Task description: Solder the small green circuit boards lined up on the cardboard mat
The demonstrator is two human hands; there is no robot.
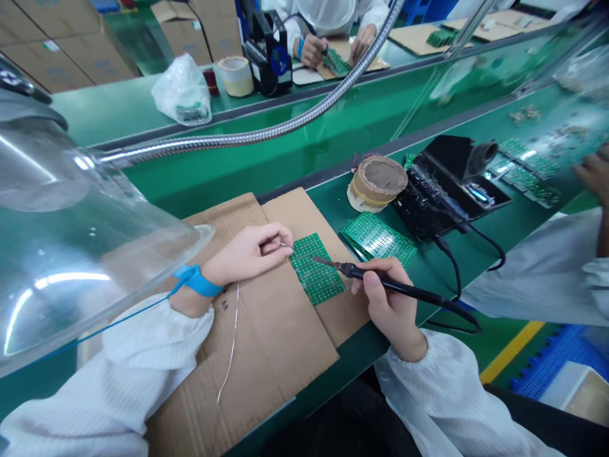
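A green circuit board (318, 274) lies on a flat sheet of cardboard (266, 346) in front of me. My left hand (252, 254), with a blue wrist strap (202, 282), pinches a thin solder wire (233, 346) at the board's left edge. The wire's loose length trails down over the cardboard. In my right hand (390, 301) is a black soldering iron (354, 271), held like a pen. Its tip points left above the board, close to the wire's end; whether it touches the board I cannot tell.
A stack of green boards (380, 238) lies right of the cardboard, beside a tape roll (378, 181) and a black soldering station (447, 190). A clear extraction hood (95, 241) on a metal flexible tube (266, 130) looms at left. Co-workers sit opposite and at right.
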